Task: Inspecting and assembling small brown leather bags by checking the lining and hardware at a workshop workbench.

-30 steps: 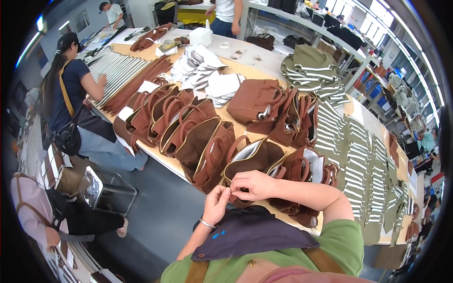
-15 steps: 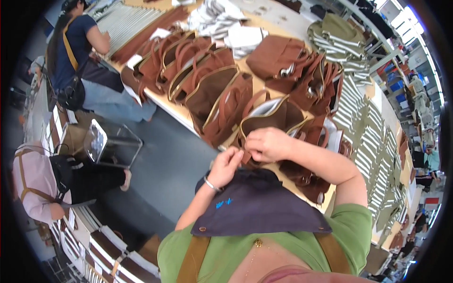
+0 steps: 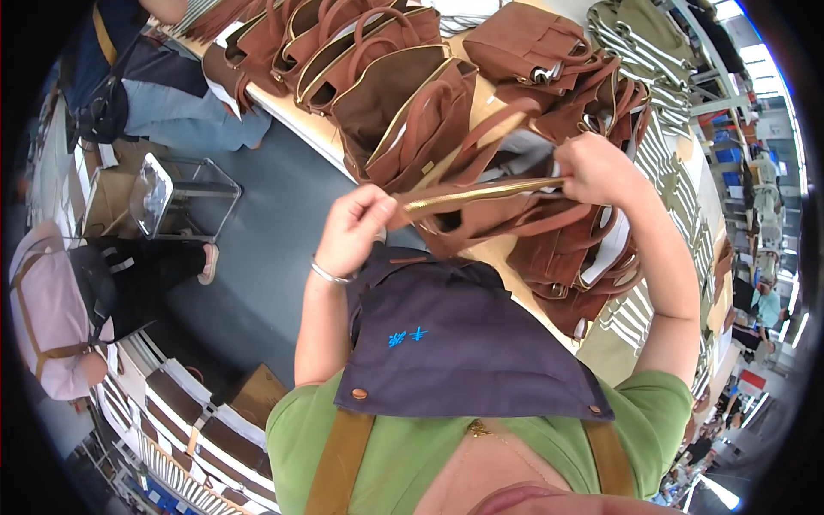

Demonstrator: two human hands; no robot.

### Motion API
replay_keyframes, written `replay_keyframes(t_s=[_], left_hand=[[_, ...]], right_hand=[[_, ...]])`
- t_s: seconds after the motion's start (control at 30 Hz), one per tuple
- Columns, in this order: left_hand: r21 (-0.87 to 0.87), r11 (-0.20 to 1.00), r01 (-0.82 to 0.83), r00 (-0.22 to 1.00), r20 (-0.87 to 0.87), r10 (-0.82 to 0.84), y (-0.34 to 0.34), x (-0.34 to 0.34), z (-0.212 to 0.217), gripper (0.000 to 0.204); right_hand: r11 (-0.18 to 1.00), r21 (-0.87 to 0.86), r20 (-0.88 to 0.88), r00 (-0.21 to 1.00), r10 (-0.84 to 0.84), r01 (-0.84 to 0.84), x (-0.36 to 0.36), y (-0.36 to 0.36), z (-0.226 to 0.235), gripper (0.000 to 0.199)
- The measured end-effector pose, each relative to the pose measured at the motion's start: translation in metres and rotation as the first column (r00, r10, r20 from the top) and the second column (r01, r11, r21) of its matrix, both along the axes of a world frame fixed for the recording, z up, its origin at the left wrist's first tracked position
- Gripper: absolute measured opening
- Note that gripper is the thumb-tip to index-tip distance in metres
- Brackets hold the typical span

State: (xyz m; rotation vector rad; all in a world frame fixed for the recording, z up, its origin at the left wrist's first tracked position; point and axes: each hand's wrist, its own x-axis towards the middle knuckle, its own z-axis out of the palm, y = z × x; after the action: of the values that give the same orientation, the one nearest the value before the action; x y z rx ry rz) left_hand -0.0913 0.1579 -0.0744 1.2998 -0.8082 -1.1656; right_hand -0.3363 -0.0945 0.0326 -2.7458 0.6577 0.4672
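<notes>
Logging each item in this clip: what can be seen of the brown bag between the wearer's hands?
The brown bag looks like leather, with a gold zipper along its edge, pale grey lining and a looped handle. The zipper edge runs taut from the left hand to the right hand. It is at the near side of the table, close to similar bags; its base is unclear.

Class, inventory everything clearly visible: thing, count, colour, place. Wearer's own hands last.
table: one, tan, centre
held bag: one, brown, near table edge
other bags: several, brown, on table
striped pieces: many, olive and white, right side
stool: one, silver, left floor
people: two nearby, navy and pink tops, left
apron: one, dark purple, worn
bracelet: one, silver, left wrist
left hand: one, bare, gripping bag's left end
right hand: one, bare, gripping its right end
</notes>
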Motion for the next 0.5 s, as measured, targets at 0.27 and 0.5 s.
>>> replay_keyframes(t_s=[0.27,0.5], left_hand=[[0.177,0.98,-0.091,0.994,-0.041,0.1,0.022,0.005,-0.048,0.021],[0.158,0.971,-0.181,0.982,-0.02,0.187,0.02,-0.004,-0.05,0.019]], right_hand=[[0.991,-0.04,0.11,0.987,-0.119,0.124,-0.061,0.013,-0.041,0.008],[0.895,0.031,0.28,0.855,-0.436,0.446,-0.088,0.024,-0.053,0.016]])
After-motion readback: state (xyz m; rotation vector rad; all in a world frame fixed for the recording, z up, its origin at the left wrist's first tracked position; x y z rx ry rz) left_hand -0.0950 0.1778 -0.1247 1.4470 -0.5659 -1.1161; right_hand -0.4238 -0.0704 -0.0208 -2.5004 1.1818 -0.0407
